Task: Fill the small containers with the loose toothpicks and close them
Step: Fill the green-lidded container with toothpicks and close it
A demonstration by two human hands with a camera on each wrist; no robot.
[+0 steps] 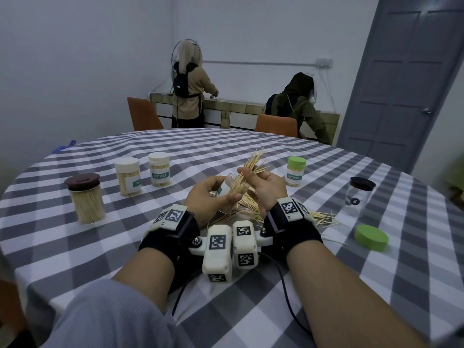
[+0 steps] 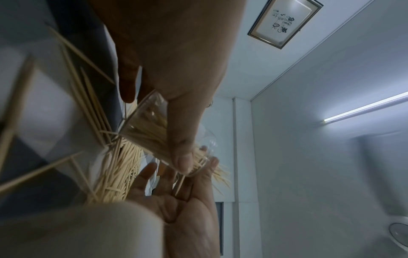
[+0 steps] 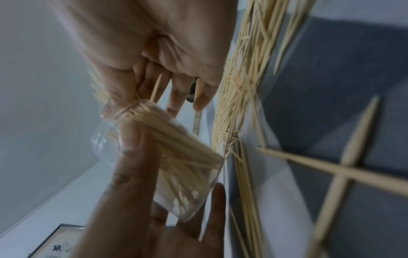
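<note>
My left hand [image 1: 213,198] grips a small clear container [image 1: 227,182], tilted with its mouth toward my right hand [image 1: 267,187]. In the left wrist view the thumb lies along the container [image 2: 143,132]. The right hand pinches a bundle of toothpicks [image 1: 253,159] whose lower ends sit inside the container [image 3: 187,174]; the upper tips fan out above the fingers. A pile of loose toothpicks [image 1: 247,209] lies on the checked tablecloth under both hands, with more loose toothpicks [image 1: 324,218] to the right. A green lid [image 1: 371,237] lies flat at the right.
On the left stand a brown-lidded jar [image 1: 86,202] and two white-lidded containers [image 1: 127,179] [image 1: 158,173], all full. A green-lidded container [image 1: 296,174] and a black-lidded clear jar [image 1: 359,197] stand on the right. Two people work at a counter beyond the table.
</note>
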